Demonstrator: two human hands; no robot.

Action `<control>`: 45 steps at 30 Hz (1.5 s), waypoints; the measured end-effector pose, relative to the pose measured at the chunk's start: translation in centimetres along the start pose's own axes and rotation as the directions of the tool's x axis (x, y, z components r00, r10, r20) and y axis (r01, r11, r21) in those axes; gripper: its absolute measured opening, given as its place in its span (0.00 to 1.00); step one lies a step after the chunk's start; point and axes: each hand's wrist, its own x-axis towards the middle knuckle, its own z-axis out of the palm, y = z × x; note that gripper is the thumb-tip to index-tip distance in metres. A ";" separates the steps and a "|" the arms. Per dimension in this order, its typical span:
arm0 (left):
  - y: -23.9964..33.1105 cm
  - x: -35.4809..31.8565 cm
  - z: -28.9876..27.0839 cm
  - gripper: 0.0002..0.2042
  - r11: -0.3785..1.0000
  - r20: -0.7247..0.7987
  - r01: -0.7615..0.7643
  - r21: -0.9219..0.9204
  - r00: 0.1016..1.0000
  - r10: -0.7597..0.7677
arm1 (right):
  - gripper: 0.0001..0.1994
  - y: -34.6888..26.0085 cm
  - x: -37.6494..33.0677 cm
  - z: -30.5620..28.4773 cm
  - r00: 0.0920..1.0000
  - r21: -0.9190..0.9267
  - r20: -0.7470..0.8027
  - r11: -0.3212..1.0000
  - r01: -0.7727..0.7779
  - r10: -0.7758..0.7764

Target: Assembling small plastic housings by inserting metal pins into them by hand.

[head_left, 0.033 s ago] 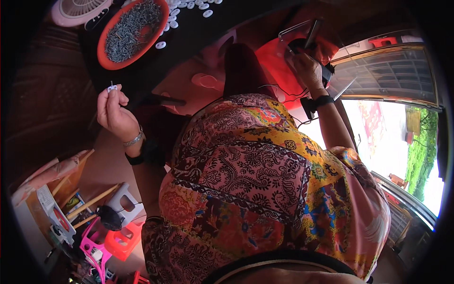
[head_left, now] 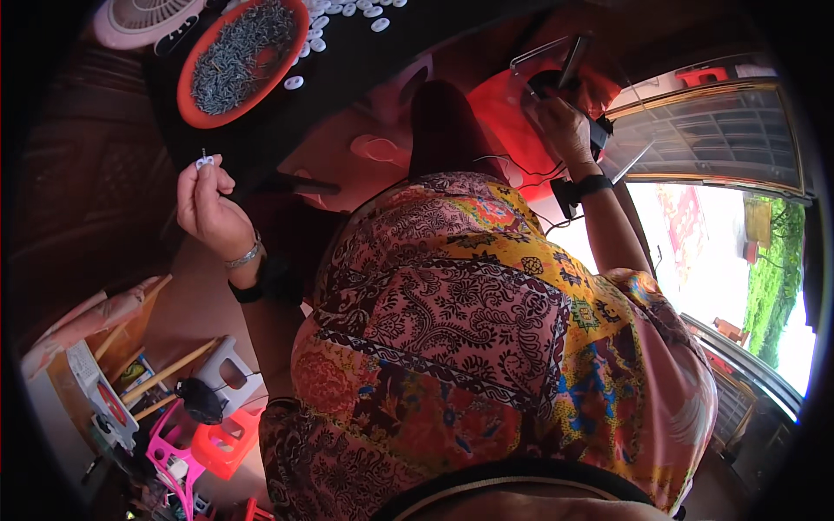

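My left hand (head_left: 208, 204) pinches a small white oval plastic piece (head_left: 205, 161) between thumb and fingers, with a thin metal screw standing up out of it. It is held just short of the black table edge, near an orange-red dish (head_left: 185, 97) full of small grey screws (head_left: 230, 69). Over to the right, my right hand (head_left: 566, 128) curls at a dark object (head_left: 549, 82) beside a clear plastic box (head_left: 521, 62). That object's kind cannot be made out, and my fingertips are partly hidden. Several loose white oval pieces (head_left: 380, 24) lie on the table beyond the dish.
A pink fan (head_left: 143, 22) stands beside the dish. Under my right hand is a red surface (head_left: 504, 122), with a black cable (head_left: 521, 169) hanging nearby. A red stool (head_left: 228, 445), a grey stool (head_left: 230, 378) and a pink slipper (head_left: 378, 148) are on the floor.
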 end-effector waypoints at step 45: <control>-3.8 2.1 4.8 0.06 0.925 0.001 -0.237 0.295 0.969 0.248 | 0.17 -20.3 7.7 11.8 0.465 0.249 0.533 0.656 0.712 -0.707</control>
